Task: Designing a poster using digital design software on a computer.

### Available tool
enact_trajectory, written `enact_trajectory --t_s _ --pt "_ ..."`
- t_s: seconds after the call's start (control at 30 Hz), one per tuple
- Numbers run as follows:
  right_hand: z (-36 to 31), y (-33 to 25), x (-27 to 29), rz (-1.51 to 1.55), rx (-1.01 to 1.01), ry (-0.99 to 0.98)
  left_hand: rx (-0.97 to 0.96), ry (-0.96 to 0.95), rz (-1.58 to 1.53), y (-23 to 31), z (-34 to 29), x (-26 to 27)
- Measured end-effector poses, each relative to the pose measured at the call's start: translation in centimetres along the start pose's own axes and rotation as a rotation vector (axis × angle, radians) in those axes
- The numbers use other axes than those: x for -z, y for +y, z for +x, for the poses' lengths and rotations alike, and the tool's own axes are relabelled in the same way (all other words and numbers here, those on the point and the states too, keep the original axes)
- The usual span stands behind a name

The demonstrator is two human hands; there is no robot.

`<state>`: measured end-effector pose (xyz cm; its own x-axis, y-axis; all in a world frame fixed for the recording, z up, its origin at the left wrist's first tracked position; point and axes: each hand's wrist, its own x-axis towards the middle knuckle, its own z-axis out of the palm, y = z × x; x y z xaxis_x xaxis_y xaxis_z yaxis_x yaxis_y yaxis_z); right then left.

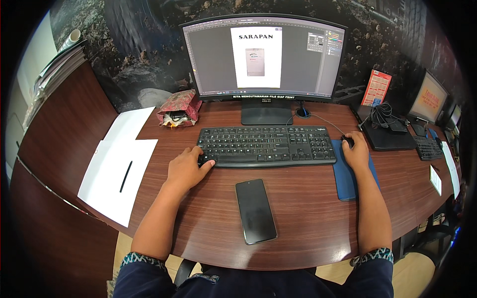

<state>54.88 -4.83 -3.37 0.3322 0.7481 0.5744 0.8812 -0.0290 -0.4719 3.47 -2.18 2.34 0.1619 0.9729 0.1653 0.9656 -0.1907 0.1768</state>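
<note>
Our left hand (186,169) rests at the left end of the keyboard (268,147), thumb and fingers loosely spread over the keys, grasping nothing. Our right hand (356,153) curls around the mouse (349,142), by the far edge of the blue pad (346,183). The keyboard lies between the monitor (263,57), at the far edge of the surface (313,223), and the phone (256,211), nearer the front edge. White papers (112,174) lie along the left edge.
</note>
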Motion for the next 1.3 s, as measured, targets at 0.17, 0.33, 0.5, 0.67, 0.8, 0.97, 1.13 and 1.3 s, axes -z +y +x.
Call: enact_trajectory --t_s 0.17,0.33,0.5,0.67,0.8,0.97,1.13,1.3 --pt "0.0 0.0 0.0 -0.011 0.006 0.006 0.006 0.006 0.005 0.1 -0.1 0.0" --pt "-0.3 -0.5 -0.2 -0.021 0.004 0.011 0.011 -0.003 0.0 -0.2 -0.4 0.2" --pt "-0.3 0.1 0.3 -0.007 -0.017 -0.023 -0.009 0.003 0.001 0.2 0.0 0.1" --pt "0.2 -1.1 0.3 -0.038 0.041 0.027 -0.159 0.126 0.094 2.3 0.2 -0.1" --pt "0.1 -0.7 0.7 -0.089 -0.044 0.03 -0.732 0.19 -0.022 13.0 1.2 -0.1" --pt "0.1 -0.7 0.1 -0.06 -0.003 0.044 -1.14 0.051 -0.14 25.0 3.4 -3.8" --pt "-0.3 -1.2 0.2 0.01 0.016 0.023 -1.091 -0.057 -0.134 27.9 4.7 -5.9" --pt "-0.4 0.4 0.4 0.019 0.048 -0.002 -1.035 0.236 -0.227 20.0 4.3 -2.5"
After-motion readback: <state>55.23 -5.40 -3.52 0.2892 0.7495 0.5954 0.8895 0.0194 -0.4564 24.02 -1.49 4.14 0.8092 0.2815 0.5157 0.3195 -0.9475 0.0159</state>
